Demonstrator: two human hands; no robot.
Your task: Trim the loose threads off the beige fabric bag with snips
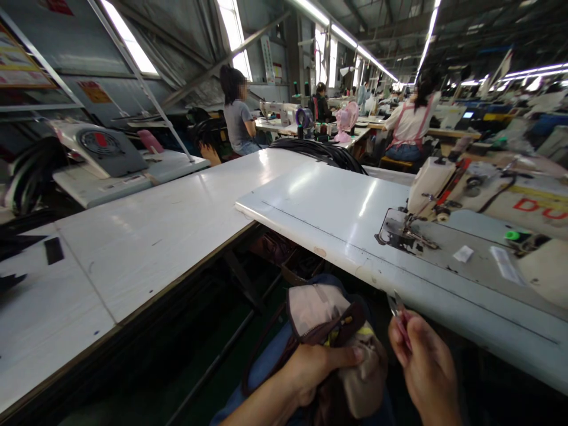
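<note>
The left hand (317,368) pinches a cloth bag (316,309) on the lap, below the desk's (328,216) near edge; the right hand (423,355), fingers curled, grips small scissors (403,327), blades parted and clear of the bag. Seemingly thread-trimming is in hand; cutting calls for steadying the cloth and bringing the blades leftward.

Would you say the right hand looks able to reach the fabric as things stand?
Probably yes: the right hand, holding snips, is close beside the fabric, and nothing visible blocks the gap between them.
</note>
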